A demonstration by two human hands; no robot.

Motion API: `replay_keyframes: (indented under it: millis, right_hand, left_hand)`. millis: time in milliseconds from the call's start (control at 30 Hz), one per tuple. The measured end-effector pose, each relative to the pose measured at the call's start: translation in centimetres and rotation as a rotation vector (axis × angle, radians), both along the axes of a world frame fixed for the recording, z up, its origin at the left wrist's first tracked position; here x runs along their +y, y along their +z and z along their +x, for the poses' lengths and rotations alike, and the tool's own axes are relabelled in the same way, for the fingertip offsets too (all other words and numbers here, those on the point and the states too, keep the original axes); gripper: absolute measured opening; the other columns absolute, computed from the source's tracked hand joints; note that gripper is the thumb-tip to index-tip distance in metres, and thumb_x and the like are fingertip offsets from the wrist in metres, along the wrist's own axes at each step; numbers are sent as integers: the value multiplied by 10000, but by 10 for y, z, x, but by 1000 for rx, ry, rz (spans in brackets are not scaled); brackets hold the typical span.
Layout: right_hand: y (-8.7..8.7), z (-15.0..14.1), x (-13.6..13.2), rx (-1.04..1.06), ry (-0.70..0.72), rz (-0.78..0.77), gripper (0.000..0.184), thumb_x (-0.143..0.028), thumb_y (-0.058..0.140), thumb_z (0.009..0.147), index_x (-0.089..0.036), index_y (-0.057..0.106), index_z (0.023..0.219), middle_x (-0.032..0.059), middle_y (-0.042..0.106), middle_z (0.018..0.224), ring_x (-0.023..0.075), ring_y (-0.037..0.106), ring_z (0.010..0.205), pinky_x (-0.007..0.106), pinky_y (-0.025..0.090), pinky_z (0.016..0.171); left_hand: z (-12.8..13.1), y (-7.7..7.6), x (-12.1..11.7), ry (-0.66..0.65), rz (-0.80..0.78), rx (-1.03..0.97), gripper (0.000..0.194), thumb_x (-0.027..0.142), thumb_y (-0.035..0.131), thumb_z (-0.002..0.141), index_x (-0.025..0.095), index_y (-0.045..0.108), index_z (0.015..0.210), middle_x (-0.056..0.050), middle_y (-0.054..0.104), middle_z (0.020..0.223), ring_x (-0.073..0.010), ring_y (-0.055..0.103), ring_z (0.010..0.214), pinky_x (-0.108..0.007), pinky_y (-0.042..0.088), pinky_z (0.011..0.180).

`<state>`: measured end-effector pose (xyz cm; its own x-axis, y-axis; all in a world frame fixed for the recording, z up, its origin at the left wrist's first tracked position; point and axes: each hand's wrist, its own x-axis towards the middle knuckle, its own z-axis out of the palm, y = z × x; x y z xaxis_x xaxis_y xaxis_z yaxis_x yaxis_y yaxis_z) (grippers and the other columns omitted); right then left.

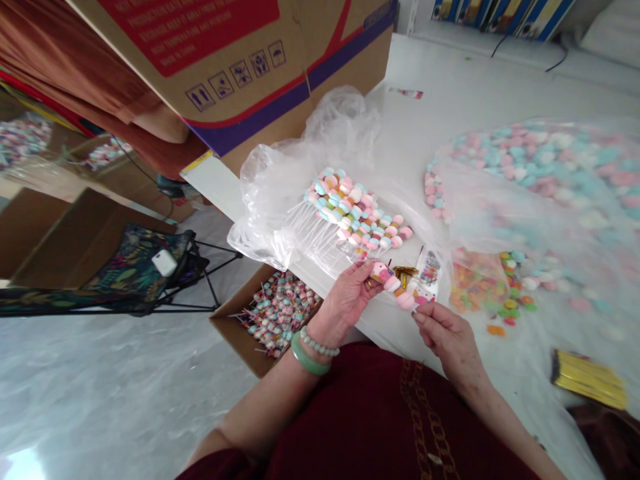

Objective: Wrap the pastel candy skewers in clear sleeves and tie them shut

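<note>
A marshmallow skewer [405, 300] with pink and white pieces slants between my two hands over the table's near edge. My left hand [347, 293] is closed on its upper end, where a small printed pink wrapper [382, 270] shows at the fingertips. At the lower end, my right hand [445, 328] pinches with thumb and forefinger, apparently on the stick, which is mostly hidden. Gold twist ties [406, 273] lie just beyond the skewer, beside printed wrappers [431, 265]. Finished-looking marshmallow skewers [345, 207] lie heaped on clear plastic, white sticks toward the left.
A big bag of loose marshmallows [540, 153] spreads at right, near gummy candies [475, 280] and a gold bundle [590, 379]. A tall carton [280, 73] stands at the back left. Below the table edge, an open box [235, 327] holds many wrapped skewers. A folding chair [135, 267] carries a phone.
</note>
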<state>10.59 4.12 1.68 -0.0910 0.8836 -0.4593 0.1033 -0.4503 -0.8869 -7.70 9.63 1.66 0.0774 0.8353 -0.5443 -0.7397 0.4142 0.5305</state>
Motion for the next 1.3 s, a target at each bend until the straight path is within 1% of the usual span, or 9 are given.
replay_keyframes:
  millis: [167, 333, 567, 633, 833, 933, 1067, 1167, 1300]
  right_hand:
    - [1, -5, 0, 144, -12, -174, 256, -417, 665, 758, -173, 591, 727, -77, 403, 404, 48, 253, 368, 197, 122, 369]
    - [4, -5, 3, 262, -32, -200, 264, -409, 690, 738, -157, 612, 760, -72, 429, 399, 35, 250, 344, 186, 101, 357]
    - [4, -8, 13, 578, 60, -423, 229, -345, 727, 706, -162, 606, 772, -101, 402, 413, 7, 178, 304, 189, 87, 349]
    - [3, -9, 14, 567, 70, -433, 232, -353, 723, 702, -165, 606, 773, -104, 393, 415, 11, 170, 307, 196, 83, 352]
    - [0, -13, 7, 65, 38, -61, 204, -380, 619, 778, -179, 624, 741, -60, 436, 437, 80, 344, 415, 215, 223, 426]
    - [-2, -10, 2, -344, 133, 283, 193, -332, 545, 836, -201, 637, 727, -22, 508, 517, 121, 451, 507, 245, 321, 527]
    - [-7, -6, -5, -806, 332, 748, 218, -233, 512, 855, -213, 645, 684, 24, 566, 564, 148, 479, 564, 280, 322, 598]
    - [-10, -6, -8, -869, 444, 849, 225, -194, 488, 868, -214, 652, 716, 35, 585, 568, 156, 481, 567, 292, 317, 606]
    - [-10, -9, -5, -776, 347, 733, 218, -249, 476, 888, -207, 666, 790, 41, 610, 596, 165, 524, 584, 287, 337, 604]
  left_hand:
    - [-3, -1, 1, -45, -9, 22, 135, 228, 713, 764, 117, 656, 814, -24, 660, 748, -104, 618, 655, -237, 537, 665]
    - [-16, -3, 4, -123, 12, 50, 189, 225, 741, 732, 114, 683, 874, -33, 676, 776, -133, 633, 697, -276, 539, 683]
    - [-13, -4, 3, -161, 74, 63, 196, 284, 752, 722, 118, 692, 806, -43, 691, 780, -135, 628, 718, -271, 507, 714]
    - [-14, -4, 3, -159, 61, 60, 205, 297, 750, 720, 120, 693, 807, -47, 693, 789, -142, 629, 726, -281, 504, 724]
    - [-17, -3, 4, -166, 23, 113, 247, 352, 753, 706, 126, 691, 785, -35, 673, 753, -139, 606, 688, -279, 492, 675]
    - [-11, -5, 2, -167, 73, 137, 240, 344, 744, 723, 121, 689, 792, -40, 674, 772, -135, 611, 719, -265, 493, 700]
    - [-3, -7, 0, -87, 23, 108, 211, 331, 689, 780, 122, 676, 807, -49, 677, 782, -149, 634, 716, -285, 523, 709]
    - [-3, -7, 1, -1, -82, 66, 160, 280, 635, 826, 123, 660, 806, -50, 674, 771, -152, 647, 693, -294, 543, 703]
    - [-6, -8, 1, 27, -77, 48, 181, 286, 617, 846, 111, 665, 841, -56, 679, 781, -149, 650, 700, -283, 549, 702]
